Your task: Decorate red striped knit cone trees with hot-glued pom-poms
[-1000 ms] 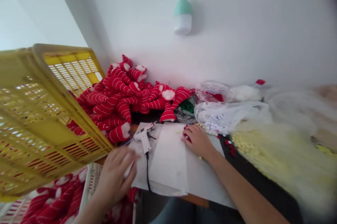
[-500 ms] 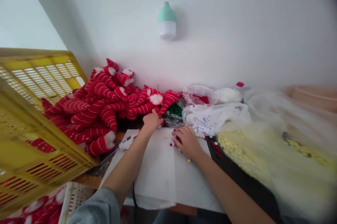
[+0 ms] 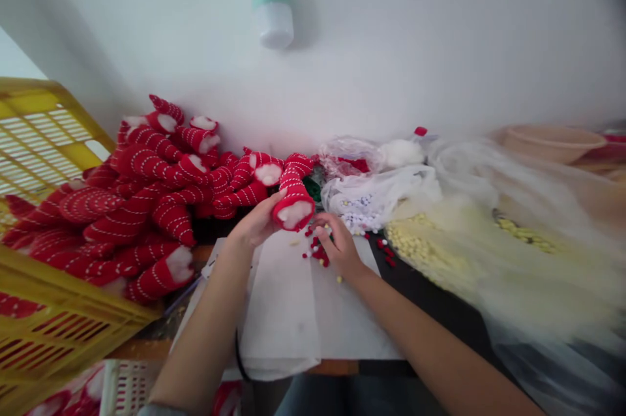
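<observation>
My left hand (image 3: 259, 217) is wrapped round a red stuffed cone (image 3: 295, 197) with white dashed stitching, its open end of white filling turned toward me. Just right of the cone, my right hand (image 3: 337, 243) has its fingers bent and pressed together; what they hold, if anything, is too small to make out. Beside those fingers, small red, white and yellow pompoms (image 3: 320, 253) lie on a white sheet (image 3: 281, 312). A large heap of similar red cones (image 3: 141, 188) rises at the left.
A yellow crate (image 3: 63, 325) stands at the left. At the right are a bag of white pompoms (image 3: 359, 217), a bag of yellow pompoms (image 3: 425, 246) and a pinkish tub (image 3: 552, 142). A green and white bulb (image 3: 272, 8) hangs on the wall.
My left hand now holds a red cone, lifted with its filled end toward me. My right hand has drawn off the pompoms, uncovering more of them. The view has shifted right.
</observation>
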Action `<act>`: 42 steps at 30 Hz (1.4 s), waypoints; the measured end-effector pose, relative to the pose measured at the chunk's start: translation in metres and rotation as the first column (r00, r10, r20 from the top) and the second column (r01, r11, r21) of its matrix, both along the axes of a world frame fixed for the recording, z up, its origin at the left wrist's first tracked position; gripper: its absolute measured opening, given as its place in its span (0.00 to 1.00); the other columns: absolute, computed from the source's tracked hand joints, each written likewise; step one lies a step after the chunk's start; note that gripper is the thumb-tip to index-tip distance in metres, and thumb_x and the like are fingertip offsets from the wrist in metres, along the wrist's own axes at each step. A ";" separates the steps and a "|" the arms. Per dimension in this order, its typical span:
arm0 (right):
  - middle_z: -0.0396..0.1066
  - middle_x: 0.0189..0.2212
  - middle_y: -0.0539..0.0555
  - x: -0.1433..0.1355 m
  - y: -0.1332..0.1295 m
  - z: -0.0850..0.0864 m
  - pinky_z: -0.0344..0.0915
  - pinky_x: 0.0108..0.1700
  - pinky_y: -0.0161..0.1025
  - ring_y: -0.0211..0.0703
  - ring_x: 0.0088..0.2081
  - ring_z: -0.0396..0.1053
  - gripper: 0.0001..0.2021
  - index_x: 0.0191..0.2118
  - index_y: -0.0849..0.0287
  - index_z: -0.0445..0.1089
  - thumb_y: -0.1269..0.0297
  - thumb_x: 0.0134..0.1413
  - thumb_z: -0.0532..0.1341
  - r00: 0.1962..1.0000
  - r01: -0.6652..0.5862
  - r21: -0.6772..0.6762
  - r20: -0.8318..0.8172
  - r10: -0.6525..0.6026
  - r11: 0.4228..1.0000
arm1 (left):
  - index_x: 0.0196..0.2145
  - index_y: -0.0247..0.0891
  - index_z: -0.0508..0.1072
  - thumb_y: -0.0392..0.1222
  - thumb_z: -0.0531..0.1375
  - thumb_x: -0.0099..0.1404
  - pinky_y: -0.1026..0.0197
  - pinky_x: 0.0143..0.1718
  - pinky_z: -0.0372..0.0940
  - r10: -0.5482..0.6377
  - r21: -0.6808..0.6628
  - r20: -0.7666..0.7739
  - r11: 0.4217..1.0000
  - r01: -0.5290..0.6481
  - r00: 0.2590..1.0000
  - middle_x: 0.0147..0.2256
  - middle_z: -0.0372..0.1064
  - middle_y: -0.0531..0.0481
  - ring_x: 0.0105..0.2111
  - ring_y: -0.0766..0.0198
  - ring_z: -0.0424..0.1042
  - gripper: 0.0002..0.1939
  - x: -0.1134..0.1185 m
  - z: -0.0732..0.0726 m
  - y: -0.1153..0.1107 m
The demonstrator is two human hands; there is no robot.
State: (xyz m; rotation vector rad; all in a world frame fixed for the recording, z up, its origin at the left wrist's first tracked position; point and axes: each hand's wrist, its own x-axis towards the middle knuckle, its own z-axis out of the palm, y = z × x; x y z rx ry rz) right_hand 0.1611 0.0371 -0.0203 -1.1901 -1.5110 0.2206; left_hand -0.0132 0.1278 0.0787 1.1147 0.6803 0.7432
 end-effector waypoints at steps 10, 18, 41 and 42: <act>0.77 0.46 0.60 0.017 0.012 -0.011 0.63 0.56 0.49 0.54 0.51 0.69 0.24 0.48 0.59 0.76 0.81 0.50 0.51 0.943 0.141 -0.180 0.323 -0.077 0.974 | 0.45 0.35 0.77 0.48 0.55 0.71 0.54 0.48 0.74 0.199 -0.323 0.412 0.944 -0.062 0.889 0.41 0.80 0.43 0.43 0.55 0.80 0.17 0.024 -0.021 -0.003; 0.80 0.45 0.59 0.014 0.004 0.003 0.62 0.55 0.50 0.56 0.49 0.70 0.13 0.47 0.57 0.78 0.67 0.67 0.56 0.886 0.164 -0.183 0.459 -0.064 0.969 | 0.43 0.38 0.77 0.51 0.54 0.74 0.55 0.47 0.74 0.182 -0.269 0.437 0.961 -0.065 0.881 0.38 0.80 0.46 0.40 0.58 0.79 0.16 0.018 0.013 0.000; 0.75 0.50 0.81 -0.209 0.011 0.030 0.73 0.46 0.58 0.73 0.50 0.76 0.30 0.54 0.69 0.74 0.49 0.53 0.71 0.720 0.214 -0.502 0.661 0.212 0.838 | 0.46 0.35 0.78 0.45 0.62 0.64 0.55 0.49 0.77 0.608 -0.111 0.304 0.787 -0.607 0.733 0.38 0.83 0.44 0.42 0.52 0.83 0.16 -0.165 0.028 -0.139; 0.75 0.50 0.81 -0.208 0.012 0.029 0.73 0.45 0.57 0.72 0.49 0.76 0.26 0.53 0.69 0.74 0.54 0.54 0.70 0.725 0.191 -0.495 0.653 0.219 0.848 | 0.47 0.36 0.78 0.47 0.62 0.64 0.54 0.49 0.77 0.607 -0.091 0.320 0.784 -0.614 0.727 0.40 0.83 0.44 0.43 0.52 0.83 0.17 -0.165 0.031 -0.139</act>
